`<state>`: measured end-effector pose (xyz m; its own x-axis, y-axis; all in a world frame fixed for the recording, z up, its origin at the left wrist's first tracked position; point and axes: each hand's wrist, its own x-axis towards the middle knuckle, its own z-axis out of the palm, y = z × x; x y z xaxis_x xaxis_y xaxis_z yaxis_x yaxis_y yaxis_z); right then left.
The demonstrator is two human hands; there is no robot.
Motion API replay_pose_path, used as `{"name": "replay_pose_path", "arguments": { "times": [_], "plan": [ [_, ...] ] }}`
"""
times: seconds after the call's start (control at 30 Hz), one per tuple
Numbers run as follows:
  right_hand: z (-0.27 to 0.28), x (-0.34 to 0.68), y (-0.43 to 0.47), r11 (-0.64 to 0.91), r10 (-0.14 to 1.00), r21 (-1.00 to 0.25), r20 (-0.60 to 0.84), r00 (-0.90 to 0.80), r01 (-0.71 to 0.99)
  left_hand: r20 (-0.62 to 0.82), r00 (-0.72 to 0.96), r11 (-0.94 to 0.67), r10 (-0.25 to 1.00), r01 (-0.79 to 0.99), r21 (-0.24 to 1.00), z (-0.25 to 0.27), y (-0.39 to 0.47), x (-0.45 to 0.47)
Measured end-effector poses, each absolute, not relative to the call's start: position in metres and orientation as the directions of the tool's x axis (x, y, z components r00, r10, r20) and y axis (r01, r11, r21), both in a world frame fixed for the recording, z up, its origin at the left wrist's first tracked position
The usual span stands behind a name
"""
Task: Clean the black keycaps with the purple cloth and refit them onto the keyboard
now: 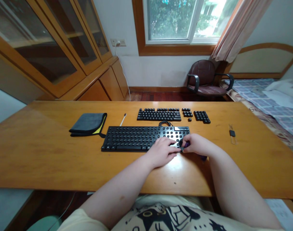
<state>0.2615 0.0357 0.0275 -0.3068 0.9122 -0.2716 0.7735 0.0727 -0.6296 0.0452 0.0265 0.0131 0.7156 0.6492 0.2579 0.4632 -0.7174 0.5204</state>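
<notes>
A black keyboard [129, 138] with its keycaps off lies across the middle of the desk. My left hand [162, 150] rests on its lower right part, fingers stretched out and touching the number-pad end. Close beside it, my right hand [194, 144] is closed around a slim purple-handled tool [187, 145], held at the keyboard's right end. The tool's far end shows dark below my wrist; its working tip is mostly hidden by my fingers. Behind the keyboard, the removed keycaps [159, 115] sit in rows, with a separate number-pad group [201, 116] to the right.
A folded grey cloth [88, 123] with yellow lining lies left of the keyboard, beside a white-handled small brush [123, 119]. The coiled cable [165, 123] sits behind the keyboard. A wire keycap puller [232, 134] lies on the right. A chair [205, 78] stands beyond the desk.
</notes>
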Motion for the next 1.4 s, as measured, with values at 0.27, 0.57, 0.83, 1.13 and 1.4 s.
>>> {"name": "replay_pose_path", "arguments": {
  "times": [0.27, 0.57, 0.83, 1.13, 1.4],
  "plan": [
    [0.037, 0.270, 0.045, -0.042, 0.917, -0.587, -0.344, -0.202, 0.808, 0.236, 0.700, -0.700, 0.674, 0.503, 0.507, 0.014, 0.027, 0.044],
    [0.031, 0.272, 0.050, -0.110, 0.915, -0.470, -0.392, -0.095, 0.876, 0.154, 0.697, -0.671, 0.701, 0.569, 0.476, 0.014, 0.025, 0.047],
    [0.030, 0.269, 0.048, -0.080, 0.921, -0.455, -0.373, -0.108, 0.887, 0.171, 0.705, -0.698, 0.688, 0.580, 0.420, 0.011, 0.024, 0.049],
    [0.023, 0.311, 0.070, -0.401, 0.837, -0.522, 0.125, 0.533, 0.753, 0.175, 0.702, -0.700, 0.691, 0.589, 0.404, 0.008, 0.032, 0.048],
    [-0.002, 0.343, 0.089, -0.531, 0.790, -0.424, 0.067, 0.610, 0.734, 0.120, 0.657, -0.646, 0.745, 0.664, 0.377, 0.014, 0.028, 0.044]
  ]
}}
